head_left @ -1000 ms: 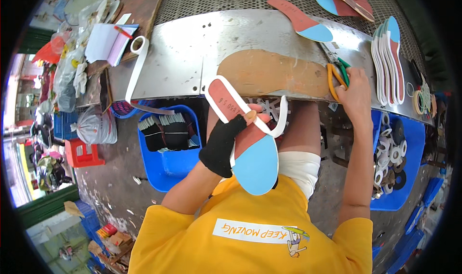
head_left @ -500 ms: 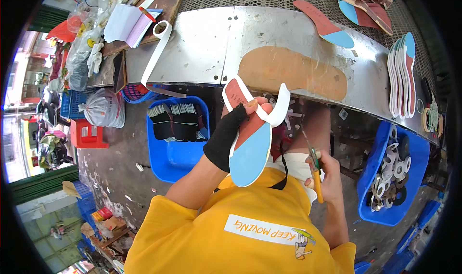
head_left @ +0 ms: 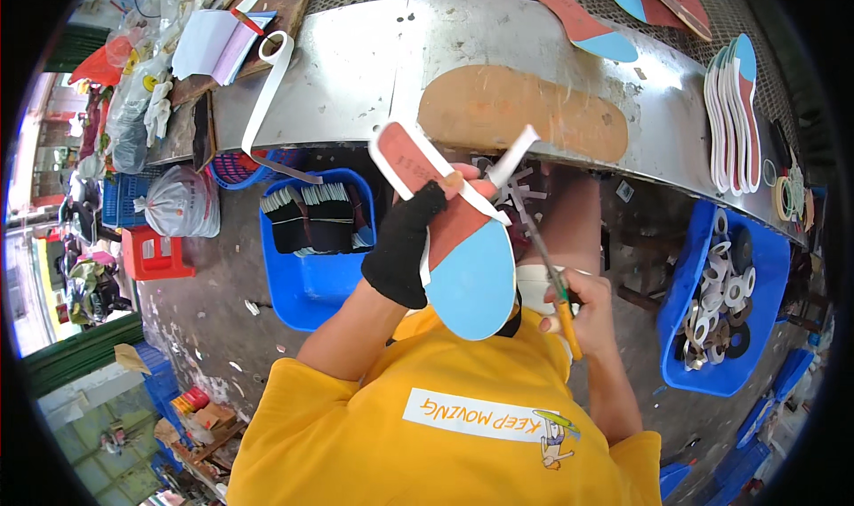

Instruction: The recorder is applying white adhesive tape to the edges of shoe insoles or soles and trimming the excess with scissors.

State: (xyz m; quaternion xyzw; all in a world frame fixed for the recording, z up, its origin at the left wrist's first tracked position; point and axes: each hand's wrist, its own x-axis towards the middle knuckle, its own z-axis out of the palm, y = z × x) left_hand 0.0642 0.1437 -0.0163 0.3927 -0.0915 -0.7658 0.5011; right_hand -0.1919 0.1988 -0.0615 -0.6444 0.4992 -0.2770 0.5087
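At the curved metal counter (head_left: 356, 61), my left hand (head_left: 405, 244), in a black fingerless glove, has its grip closed around a flat shoe insole with a reddish-brown forepart and a light blue heel (head_left: 458, 248), held in the air in front of my chest, below the counter's edge. A white tape strip (head_left: 511, 164) runs along the insole's rim, and its loose end sticks up past my fingertips. My right hand (head_left: 578, 301) has its grip wrapped around yellow-handled scissors (head_left: 547, 270), the blades angled up toward the tape end just beside the insole.

On the counter lies a tan oval patch (head_left: 525, 110); farther back a single red-and-blue insole (head_left: 574, 21) rests on the mesh surface, and a stack of matching insoles (head_left: 734, 106) stands on edge at the right. A long white tape ribbon (head_left: 267, 88) hangs off the counter's left side. Under the counter, a blue plastic bin holding black bundles (head_left: 311, 239) sits on the floor at left, and a second blue bin of tape rolls (head_left: 725, 301) sits at right.
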